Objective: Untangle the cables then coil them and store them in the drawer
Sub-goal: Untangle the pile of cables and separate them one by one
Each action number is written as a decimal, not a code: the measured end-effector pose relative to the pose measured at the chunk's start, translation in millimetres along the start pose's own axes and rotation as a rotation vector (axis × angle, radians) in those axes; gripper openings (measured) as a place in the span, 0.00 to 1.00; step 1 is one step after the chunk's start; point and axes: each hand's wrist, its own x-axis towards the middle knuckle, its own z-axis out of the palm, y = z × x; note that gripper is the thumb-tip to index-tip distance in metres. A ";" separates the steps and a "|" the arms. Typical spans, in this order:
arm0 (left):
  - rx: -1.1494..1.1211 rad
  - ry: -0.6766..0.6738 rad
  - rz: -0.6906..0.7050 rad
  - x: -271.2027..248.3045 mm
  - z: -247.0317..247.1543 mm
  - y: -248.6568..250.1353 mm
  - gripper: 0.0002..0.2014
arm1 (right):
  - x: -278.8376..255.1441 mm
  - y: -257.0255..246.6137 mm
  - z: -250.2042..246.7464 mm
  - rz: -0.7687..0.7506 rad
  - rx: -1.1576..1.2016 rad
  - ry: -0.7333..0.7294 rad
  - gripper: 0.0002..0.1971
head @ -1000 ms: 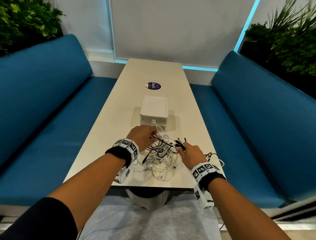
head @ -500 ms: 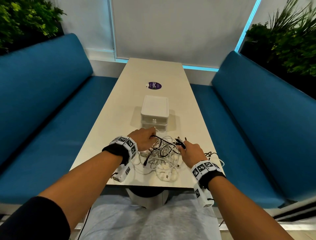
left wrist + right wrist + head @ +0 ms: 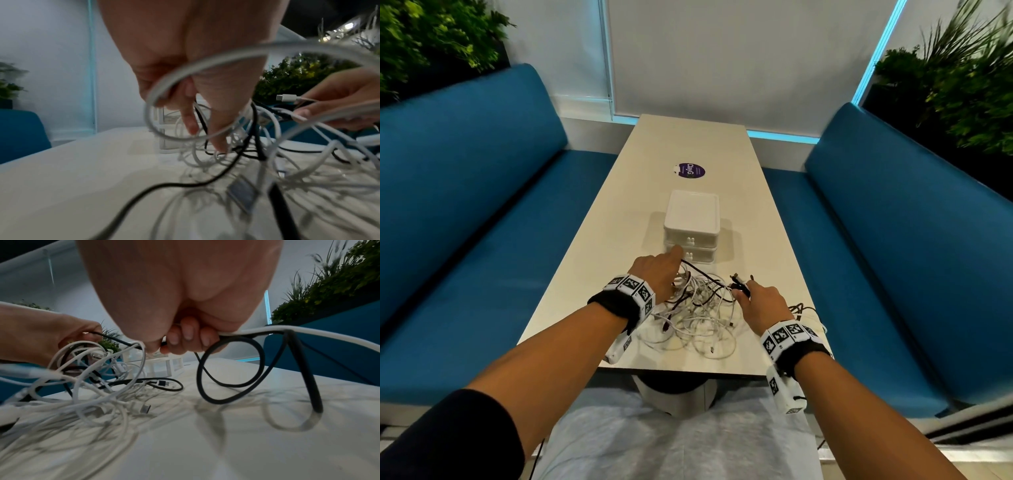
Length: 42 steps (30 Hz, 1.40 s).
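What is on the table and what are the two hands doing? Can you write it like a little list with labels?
table: long pale table between blue benches
cables: white and black cables in one tangled pile near the front edge
drawer box: small white drawer box just behind the pile, both drawers closed
left hand: left hand in the far left of the pile, a black cable running from its fingers
right hand: right hand grips a bunch of black and white cables at the pile's right
sticker: round purple sticker farther back
done so far: nothing coiled or stored yet
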 end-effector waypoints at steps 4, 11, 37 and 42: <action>-0.318 -0.055 -0.014 3.6 -1.1 -2.4 0.14 | -1.0 3.0 -0.1 0.017 -0.020 -0.007 0.24; -0.788 0.122 -0.093 13.9 -0.6 -20.4 0.06 | -3.8 7.8 3.9 0.052 -0.016 -0.025 0.24; -0.311 0.052 -0.041 -4.4 -5.4 -28.7 0.23 | -6.1 12.4 1.8 0.114 0.011 -0.021 0.20; -0.694 0.317 -0.145 -0.8 -21.8 -26.1 0.11 | -4.1 11.7 1.5 0.124 0.025 -0.013 0.20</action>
